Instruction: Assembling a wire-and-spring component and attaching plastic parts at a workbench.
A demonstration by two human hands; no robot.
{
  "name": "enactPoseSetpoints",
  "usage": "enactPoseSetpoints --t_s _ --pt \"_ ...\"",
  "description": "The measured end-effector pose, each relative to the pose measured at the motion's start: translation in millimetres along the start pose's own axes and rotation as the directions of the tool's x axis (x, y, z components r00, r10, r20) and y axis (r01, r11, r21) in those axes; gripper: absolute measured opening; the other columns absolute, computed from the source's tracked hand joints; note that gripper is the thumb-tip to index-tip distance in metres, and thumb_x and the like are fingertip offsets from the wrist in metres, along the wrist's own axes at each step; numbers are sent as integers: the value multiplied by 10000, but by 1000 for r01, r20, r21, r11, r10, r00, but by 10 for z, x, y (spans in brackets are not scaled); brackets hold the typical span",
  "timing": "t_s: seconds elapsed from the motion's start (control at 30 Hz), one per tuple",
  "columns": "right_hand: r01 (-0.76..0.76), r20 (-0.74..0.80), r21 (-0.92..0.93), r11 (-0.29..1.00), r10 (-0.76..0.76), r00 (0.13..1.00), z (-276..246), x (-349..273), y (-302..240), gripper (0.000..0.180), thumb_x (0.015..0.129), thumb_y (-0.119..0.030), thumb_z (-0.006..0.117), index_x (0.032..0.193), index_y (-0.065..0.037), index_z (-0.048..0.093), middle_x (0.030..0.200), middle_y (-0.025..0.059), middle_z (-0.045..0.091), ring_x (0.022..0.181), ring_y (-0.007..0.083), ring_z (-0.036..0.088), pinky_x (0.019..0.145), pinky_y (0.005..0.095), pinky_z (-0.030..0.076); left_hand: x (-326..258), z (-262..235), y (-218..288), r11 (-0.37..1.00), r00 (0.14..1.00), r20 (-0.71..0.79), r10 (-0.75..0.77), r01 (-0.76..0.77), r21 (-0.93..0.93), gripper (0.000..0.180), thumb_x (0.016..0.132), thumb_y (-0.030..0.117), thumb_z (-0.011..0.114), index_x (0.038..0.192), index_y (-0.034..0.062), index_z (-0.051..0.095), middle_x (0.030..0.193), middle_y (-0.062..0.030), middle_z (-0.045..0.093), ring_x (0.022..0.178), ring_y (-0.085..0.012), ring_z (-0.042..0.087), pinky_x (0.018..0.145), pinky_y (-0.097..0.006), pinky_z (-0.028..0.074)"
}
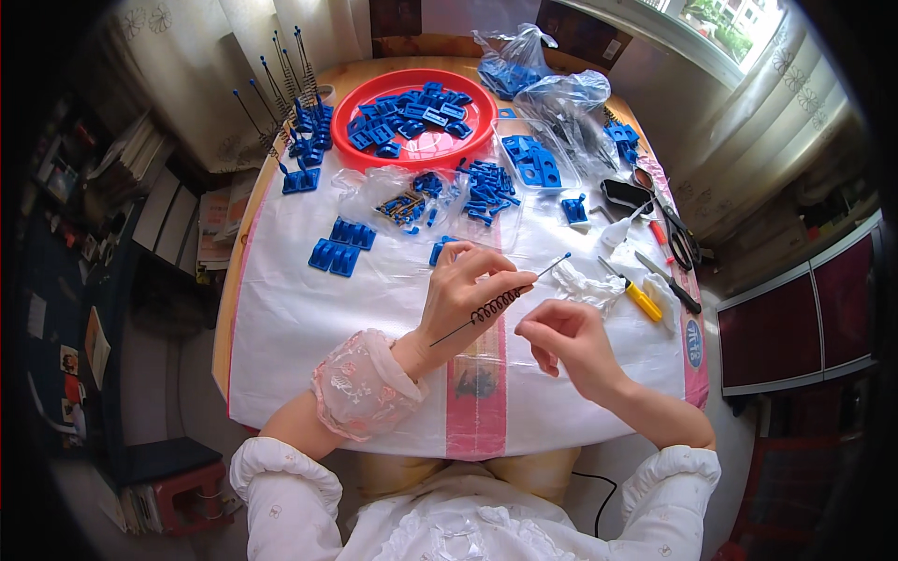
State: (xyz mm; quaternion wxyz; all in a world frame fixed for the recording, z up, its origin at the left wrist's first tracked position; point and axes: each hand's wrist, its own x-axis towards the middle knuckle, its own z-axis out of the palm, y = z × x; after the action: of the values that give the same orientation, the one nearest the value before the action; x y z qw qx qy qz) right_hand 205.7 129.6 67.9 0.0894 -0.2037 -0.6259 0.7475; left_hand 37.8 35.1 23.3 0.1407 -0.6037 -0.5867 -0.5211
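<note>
My left hand [472,290] is above the middle of the table, pinching a thin dark rod with a black coil spring [495,306] around it. The rod slants up to the right and ends in a small blue tip [567,255]. Just to the right, my right hand [572,344] hovers with loosely bent fingers and nothing visible in them. A blue plastic part [440,250] lies partly hidden behind my left hand. Farther left sit two blue ridged plastic pieces [342,245]. Small blue pegs [490,190] and brass-coloured pins [400,208] lie on clear plastic beyond my hands.
A red round tray [342,140] holds many blue plastic parts. Blue bases with upright spring rods [297,75] stand at the far left. On the right lie a yellow-handled screwdriver [644,301], a knife [681,293], scissors [685,245] and crumpled white tissue [589,285]. Plastic bags [571,98] fill the back right.
</note>
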Motion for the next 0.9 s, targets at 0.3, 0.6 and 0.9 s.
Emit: enactPoseSetpoints --t_s 0.3,0.6,0.9 --pt "-213 111 480 851 181 977 -91 255 288 263 932 -275 651 1051 -41 661 650 -64 470 567 24 399 512 208 288 31 -88 -65 918 974 92 207 -226 325 270 728 195 715 997 194 734 818 88 629 736 -83 579 936 -348 370" --pt "-185 167 438 880 122 978 -154 183 373 201 917 -216 680 1038 -56 668 740 -55 533 671 24 480 501 198 335 -19 -41 35 854 941 115 317 -336 397 236 761 160 697 988 203 745 842 107 621 750 -47 574 979 -374 368" --pt "-160 135 450 878 110 985 -150 187 436 165 881 -149 713 1000 -39 681 765 -12 598 616 39 539 451 199 415 -47 -23 58 813 920 132 370 -389 434 235 733 170 705 960 209 752 843 115 614 751 -52 566 956 -383 394"
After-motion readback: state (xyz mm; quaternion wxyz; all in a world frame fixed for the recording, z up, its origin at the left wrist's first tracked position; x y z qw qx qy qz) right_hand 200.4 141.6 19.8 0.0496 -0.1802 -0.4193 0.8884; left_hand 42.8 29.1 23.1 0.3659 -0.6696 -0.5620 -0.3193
